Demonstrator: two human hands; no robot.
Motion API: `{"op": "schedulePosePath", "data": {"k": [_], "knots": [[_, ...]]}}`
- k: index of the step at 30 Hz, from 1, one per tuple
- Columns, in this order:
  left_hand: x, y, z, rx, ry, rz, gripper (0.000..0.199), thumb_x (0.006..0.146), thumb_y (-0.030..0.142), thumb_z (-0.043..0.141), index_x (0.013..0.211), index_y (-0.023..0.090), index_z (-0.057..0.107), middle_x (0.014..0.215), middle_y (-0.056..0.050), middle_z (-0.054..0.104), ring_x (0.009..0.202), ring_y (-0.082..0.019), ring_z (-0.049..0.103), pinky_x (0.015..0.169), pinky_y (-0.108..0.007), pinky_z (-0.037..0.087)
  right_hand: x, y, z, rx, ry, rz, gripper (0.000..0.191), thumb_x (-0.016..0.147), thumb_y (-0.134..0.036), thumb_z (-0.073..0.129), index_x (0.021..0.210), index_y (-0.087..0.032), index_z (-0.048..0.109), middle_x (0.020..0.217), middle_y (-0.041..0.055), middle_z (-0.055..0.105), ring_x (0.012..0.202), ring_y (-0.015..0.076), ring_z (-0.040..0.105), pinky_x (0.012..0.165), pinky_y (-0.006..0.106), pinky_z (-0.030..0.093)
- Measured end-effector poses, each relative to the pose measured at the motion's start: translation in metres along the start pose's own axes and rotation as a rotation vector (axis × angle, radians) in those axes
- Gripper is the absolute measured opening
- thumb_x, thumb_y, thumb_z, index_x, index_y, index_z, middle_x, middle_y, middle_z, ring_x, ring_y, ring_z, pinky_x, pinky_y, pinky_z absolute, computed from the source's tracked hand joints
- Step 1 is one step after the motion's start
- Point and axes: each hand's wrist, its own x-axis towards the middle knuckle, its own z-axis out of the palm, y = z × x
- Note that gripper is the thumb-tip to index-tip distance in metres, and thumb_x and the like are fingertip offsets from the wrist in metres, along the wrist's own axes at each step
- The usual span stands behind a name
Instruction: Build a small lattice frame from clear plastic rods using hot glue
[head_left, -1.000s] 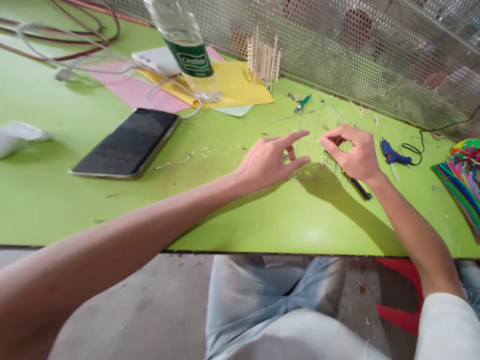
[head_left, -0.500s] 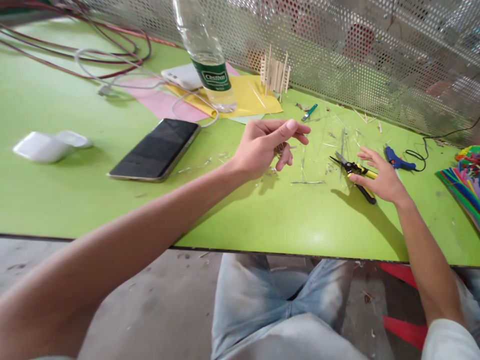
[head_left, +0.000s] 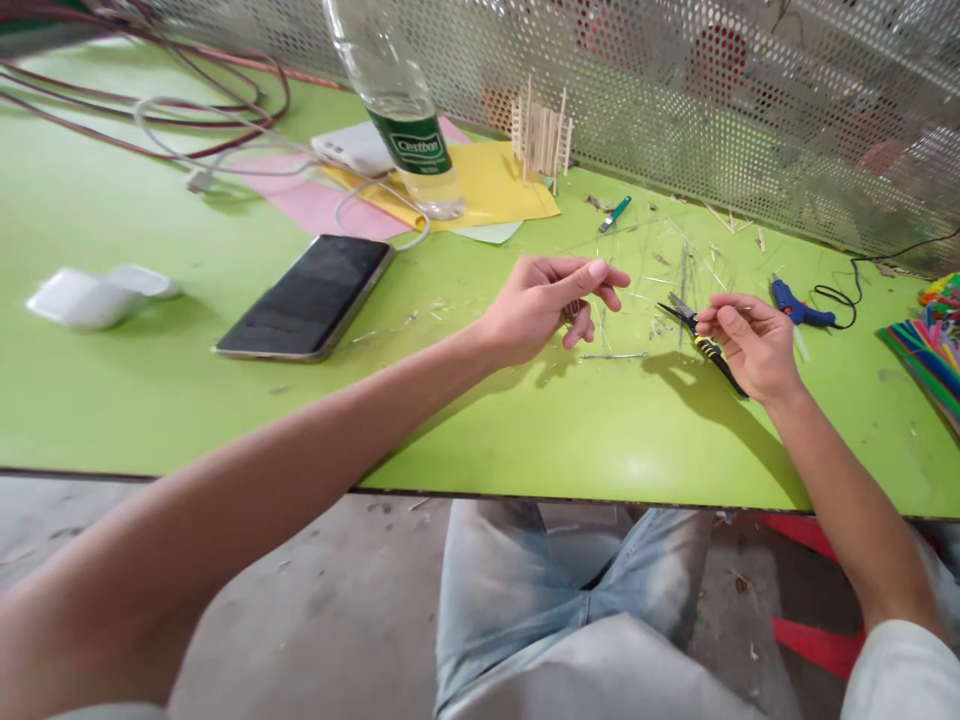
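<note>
My left hand [head_left: 551,305] hovers over the middle of the green table, thumb and index finger pinched together and the other fingers curled. Whatever lies in that pinch is too thin to make out. To the right, my right hand [head_left: 754,345] is raised above black-and-yellow pliers [head_left: 712,357], covering part of their handles. Its thumb is drawn in against the fingers, and I cannot make out anything between them. Thin wire pieces [head_left: 682,270] are scattered beyond and between the hands. One short twisted wire [head_left: 613,356] lies on the table between them.
A phone [head_left: 309,297], a white earbud case [head_left: 97,297] and a water bottle [head_left: 420,150] stand left. Behind are a small stick structure [head_left: 540,135] and a green cutter [head_left: 615,214]. A blue glue gun [head_left: 801,303] and colourful pipe cleaners [head_left: 926,365] lie right, below a perforated metal screen [head_left: 645,110].
My right hand has moved slightly left and its spread fingers have come together with the thumb. My left hand keeps its pinch, a little further right in view. The pliers stay on the table.
</note>
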Motion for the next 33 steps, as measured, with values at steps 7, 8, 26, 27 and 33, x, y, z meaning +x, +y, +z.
{"op": "schedulePosePath", "data": {"k": [7,8,26,27,33], "knots": [[0.0,-0.002,0.002,0.045,0.044,-0.076,0.037,0.106,0.048,0.081,0.103,0.011,0.086,0.092,-0.006,0.082,0.043,-0.004,0.053,0.056,-0.024,0.06,-0.003,0.007,0.005,-0.021,0.038,0.024,0.05,0.082,-0.074,0.097,0.107,-0.031,0.089,0.103,0.0039,0.092,0.091,0.0229,0.088,0.094,0.043,0.077],[0.001,-0.003,0.002,0.044,0.062,-0.078,0.037,0.107,0.048,0.08,0.103,0.012,0.085,0.092,-0.006,0.082,0.043,-0.004,0.053,0.057,-0.024,0.061,-0.003,0.008,0.005,-0.017,0.068,0.013,0.051,0.081,-0.074,0.098,0.105,-0.031,0.089,0.102,0.0037,0.091,0.091,0.0228,0.088,0.095,0.043,0.076],[0.007,-0.013,0.001,-0.048,0.156,-0.108,0.031,0.114,0.036,0.068,0.099,0.013,0.082,0.105,-0.008,0.089,0.041,-0.004,0.05,0.06,-0.024,0.062,-0.009,0.022,-0.012,-1.009,0.097,-0.716,0.03,0.109,-0.046,0.068,0.084,-0.03,0.071,0.083,0.0082,0.082,0.08,0.0269,0.079,0.075,0.045,0.065],[0.007,-0.013,0.002,-0.057,0.165,-0.122,0.031,0.114,0.038,0.068,0.099,0.014,0.082,0.105,-0.008,0.088,0.041,-0.003,0.049,0.061,-0.024,0.062,-0.009,0.022,-0.012,-1.015,0.094,-0.702,0.031,0.11,-0.046,0.067,0.084,-0.03,0.071,0.082,0.008,0.081,0.08,0.0268,0.078,0.075,0.045,0.065],[0.011,-0.016,0.001,-0.069,0.165,-0.187,0.048,0.103,0.063,0.079,0.109,0.016,0.079,0.106,-0.007,0.085,0.046,-0.004,0.051,0.067,-0.029,0.065,-0.009,0.02,-0.012,-0.976,0.111,-0.589,0.032,0.109,-0.051,0.067,0.085,-0.03,0.069,0.081,0.0062,0.079,0.075,0.0255,0.075,0.074,0.044,0.066]]}}
